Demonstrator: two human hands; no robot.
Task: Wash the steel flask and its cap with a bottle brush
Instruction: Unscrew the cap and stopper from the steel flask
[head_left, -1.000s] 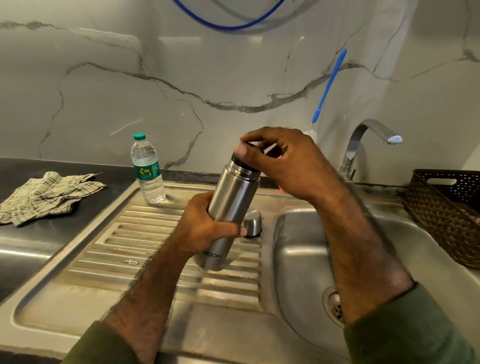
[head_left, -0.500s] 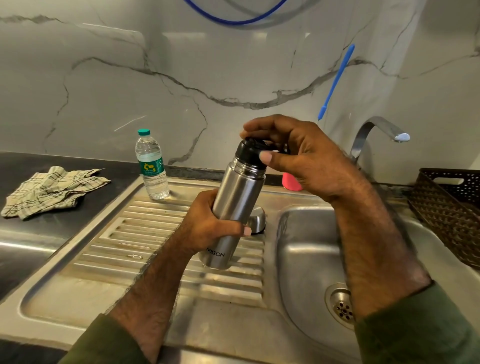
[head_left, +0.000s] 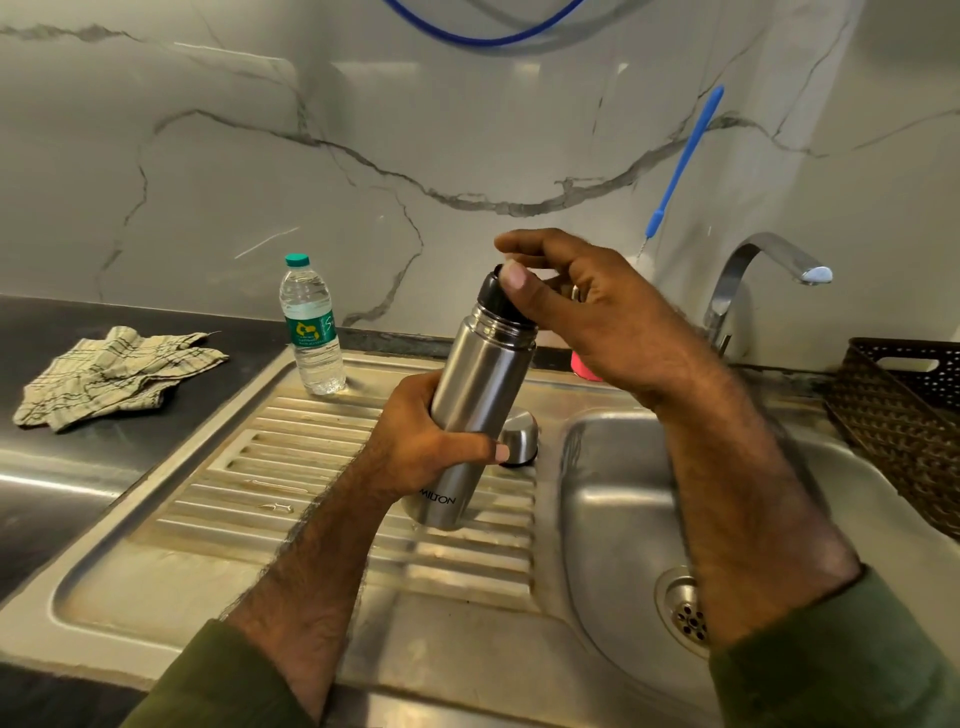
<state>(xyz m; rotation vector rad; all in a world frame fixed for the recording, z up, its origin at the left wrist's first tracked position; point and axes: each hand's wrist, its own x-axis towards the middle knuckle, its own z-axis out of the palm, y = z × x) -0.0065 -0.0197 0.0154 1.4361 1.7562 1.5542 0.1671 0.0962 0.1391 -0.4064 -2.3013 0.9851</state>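
Over the drainboard (head_left: 322, 467), left hand (head_left: 431, 441) grips flask (head_left: 478, 395) — right hand (head_left: 587, 317) pinches its black stopper (head_left: 496, 296), half hidden.

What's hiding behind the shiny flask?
A rounded steel cup cap sits on the ribbed steel draining board behind the tall steel flask. The flask and the left hand cover its left part.

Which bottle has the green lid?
The clear plastic water bottle standing by the wall, left of the hands. Its lid is green; the steel flask in the left hand has a black stopper.
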